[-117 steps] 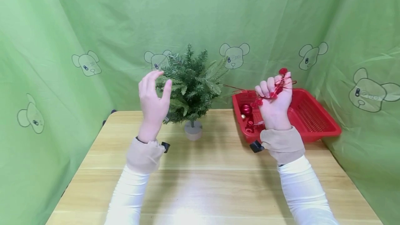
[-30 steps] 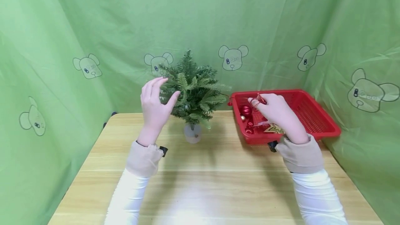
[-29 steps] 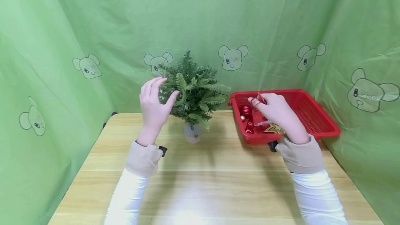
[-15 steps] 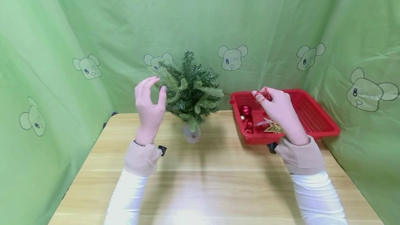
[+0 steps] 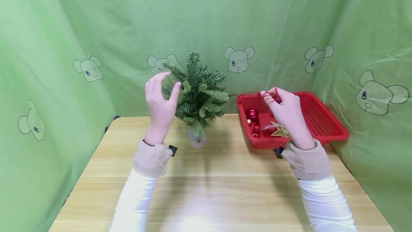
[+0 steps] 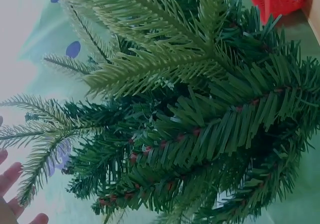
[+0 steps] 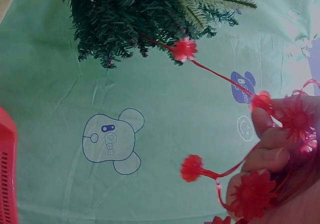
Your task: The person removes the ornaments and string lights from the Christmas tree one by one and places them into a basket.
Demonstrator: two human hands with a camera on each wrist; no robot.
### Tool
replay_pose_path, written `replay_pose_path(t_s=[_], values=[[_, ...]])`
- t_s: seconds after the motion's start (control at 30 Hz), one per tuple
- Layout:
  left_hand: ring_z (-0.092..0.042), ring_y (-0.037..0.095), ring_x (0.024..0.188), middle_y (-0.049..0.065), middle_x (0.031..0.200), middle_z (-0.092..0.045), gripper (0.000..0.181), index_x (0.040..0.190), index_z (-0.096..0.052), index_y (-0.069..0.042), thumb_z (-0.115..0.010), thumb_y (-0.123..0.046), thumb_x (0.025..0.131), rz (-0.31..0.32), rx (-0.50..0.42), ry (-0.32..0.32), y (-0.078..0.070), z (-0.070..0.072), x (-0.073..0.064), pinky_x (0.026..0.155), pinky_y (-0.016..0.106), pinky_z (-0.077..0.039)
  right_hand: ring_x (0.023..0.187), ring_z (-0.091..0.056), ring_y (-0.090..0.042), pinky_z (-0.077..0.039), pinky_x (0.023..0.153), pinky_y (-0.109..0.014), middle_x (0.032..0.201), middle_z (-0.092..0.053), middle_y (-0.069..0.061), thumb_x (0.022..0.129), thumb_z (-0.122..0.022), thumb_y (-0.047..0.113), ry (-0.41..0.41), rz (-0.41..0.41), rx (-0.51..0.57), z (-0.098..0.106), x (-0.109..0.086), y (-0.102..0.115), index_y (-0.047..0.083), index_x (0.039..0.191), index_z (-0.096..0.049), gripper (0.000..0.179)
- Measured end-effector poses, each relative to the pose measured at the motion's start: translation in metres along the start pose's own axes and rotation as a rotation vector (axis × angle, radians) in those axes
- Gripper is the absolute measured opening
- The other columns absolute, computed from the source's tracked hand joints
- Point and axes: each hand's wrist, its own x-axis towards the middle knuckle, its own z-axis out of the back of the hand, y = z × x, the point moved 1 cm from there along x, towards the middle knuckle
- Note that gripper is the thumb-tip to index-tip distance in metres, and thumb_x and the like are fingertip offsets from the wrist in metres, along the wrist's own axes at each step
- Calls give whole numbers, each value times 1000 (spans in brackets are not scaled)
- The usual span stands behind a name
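A small artificial Christmas tree stands on a pale round base at the table's back. My left hand is raised at its left side, thumb and fingers apart in a loose curve with nothing between them. In the left wrist view its fingertips show beside the branches. My right hand, over the red basket's left part, grips a bunched red garland with flower-shaped pieces. One strand runs taut from the fingers to the tree's branches, and another loop hangs below the hand.
The red plastic basket sits at the table's back right. Inside lie a shiny red ball, a small pale ball, ridged red ornaments and gold stars. Green cloth hangs behind the table.
My right hand has turned over from palm-up and come lower, still gripping the garland. The tree has turned and leans slightly differently. Lately my left hand has shifted a little right and up.
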Motion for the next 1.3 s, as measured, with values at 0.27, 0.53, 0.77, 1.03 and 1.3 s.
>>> replay_pose_path(t_s=[0.27,0.53,0.77,1.03,1.3], values=[[-56,29,114,16,116,-66,34,114,-62,1,-70,-21,89,74,30,-33,13,10,3,106,36,-42,60,-43,-6,-35,50,-16,66,-52,18,96,-60,30,-179,55,167,-7,-1,0,5,87,-64,27],[-52,27,117,14,124,-62,44,123,-58,-2,-67,-30,91,275,101,-1,27,22,11,108,34,-39,60,-44,3,-35,53,-11,74,-49,23,93,-63,13,-358,165,332,-20,0,2,-5,83,-63,20],[-41,27,132,15,141,-47,56,138,-45,-4,-65,-30,92,280,200,3,9,26,10,118,35,-28,58,-43,-1,-34,50,-16,67,-53,19,94,-62,14,-371,166,504,-30,0,3,10,83,-67,12],[-32,42,136,26,143,-38,50,130,-48,-2,-64,-22,88,-6,181,-15,-25,4,-7,121,49,-20,64,-44,-1,-34,57,-16,72,-56,16,93,-59,6,-497,201,691,-48,4,0,14,85,-66,13],[-23,44,144,25,147,-39,56,131,-52,-7,-68,-35,84,-139,221,140,-33,-14,-25,121,60,-13,59,-45,-8,-37,54,-19,68,-52,2,93,-55,-1,-639,185,1039,-63,11,7,11,82,-59,17]])
